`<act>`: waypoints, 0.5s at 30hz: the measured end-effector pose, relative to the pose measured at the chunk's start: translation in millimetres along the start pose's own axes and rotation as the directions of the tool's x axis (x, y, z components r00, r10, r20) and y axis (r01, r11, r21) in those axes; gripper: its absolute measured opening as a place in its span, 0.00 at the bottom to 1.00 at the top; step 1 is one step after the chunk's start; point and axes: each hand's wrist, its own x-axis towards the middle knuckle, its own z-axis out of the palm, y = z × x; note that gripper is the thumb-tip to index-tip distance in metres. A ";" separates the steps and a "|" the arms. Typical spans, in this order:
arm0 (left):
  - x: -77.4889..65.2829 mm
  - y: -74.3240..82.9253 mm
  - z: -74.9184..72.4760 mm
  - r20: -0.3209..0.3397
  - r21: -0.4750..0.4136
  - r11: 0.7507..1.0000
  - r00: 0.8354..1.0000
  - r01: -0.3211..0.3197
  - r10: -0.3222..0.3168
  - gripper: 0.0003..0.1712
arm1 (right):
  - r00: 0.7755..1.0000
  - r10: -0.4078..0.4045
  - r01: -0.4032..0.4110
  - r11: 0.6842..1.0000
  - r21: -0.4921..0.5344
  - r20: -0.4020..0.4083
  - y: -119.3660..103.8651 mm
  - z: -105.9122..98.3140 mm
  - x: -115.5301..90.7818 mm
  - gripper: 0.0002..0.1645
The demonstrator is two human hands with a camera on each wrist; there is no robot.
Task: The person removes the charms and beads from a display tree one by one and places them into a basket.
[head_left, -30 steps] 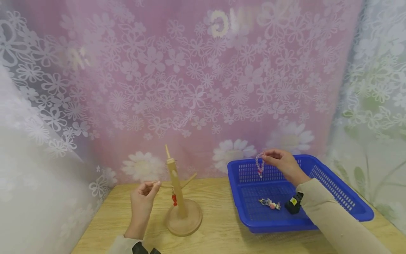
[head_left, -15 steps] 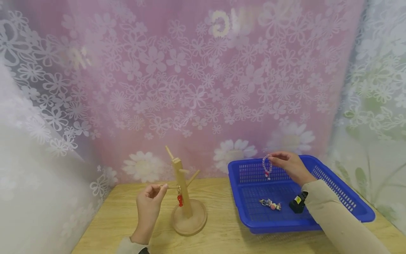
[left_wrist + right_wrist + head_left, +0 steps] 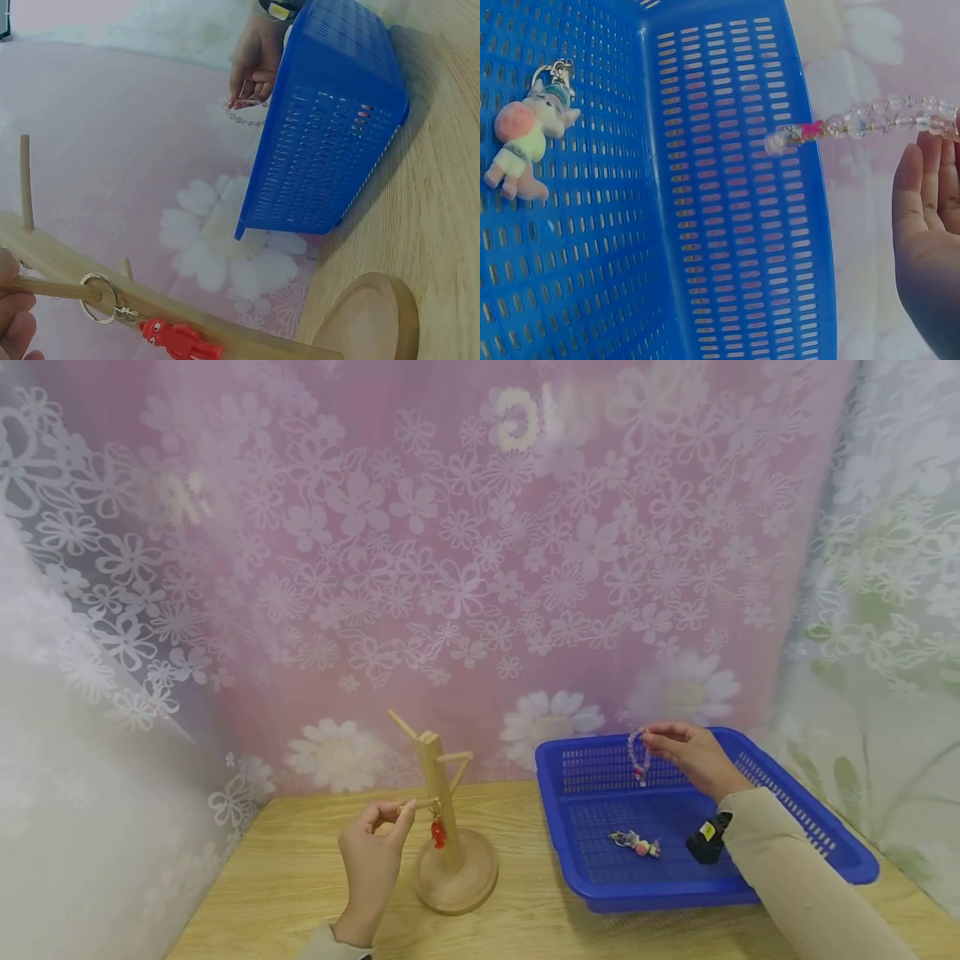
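A wooden stand (image 3: 447,827) with several pegs on a round base stands left of centre on the table. My left hand (image 3: 372,852) pinches the tip of one of its pegs between thumb and finger. From that peg hangs a red figure keychain (image 3: 178,340), its metal ring around the wood close to the post. My right hand (image 3: 693,756) pinches the top of a clear beaded bracelet (image 3: 637,752), which dangles over the blue basket (image 3: 562,868). In the right wrist view a pink charm hangs from the bracelet (image 3: 900,120).
Inside the basket lies a pastel plush-like figure keychain (image 3: 532,139) with a metal clasp. The basket stands to the right of the wooden stand on the wood-grain table (image 3: 517,910). Flowered curtains (image 3: 480,568) hang behind the table and at both sides.
My left hand has moved right with the stand, which has shifted right and turned, so another peg shows. My right hand has moved slightly right and down, still holding the bracelet.
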 end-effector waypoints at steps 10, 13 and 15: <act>5.7 -6.0 -9.1 0.087 -0.065 0.995 0.994 0.078 -0.072 0.04 | 0.998 0.027 -0.025 0.999 -0.028 0.049 4.7 -1.4 -2.8 0.16; 16.2 -5.0 -14.3 0.121 -0.102 0.991 0.990 0.092 -0.079 0.06 | 0.997 0.047 -0.043 0.997 -0.070 0.066 6.6 -3.2 -3.0 0.22; 26.6 -3.7 -17.6 0.147 -0.141 0.983 0.984 0.120 -0.099 0.06 | 0.994 0.070 -0.062 0.994 -0.094 0.082 8.8 -5.1 -2.3 0.26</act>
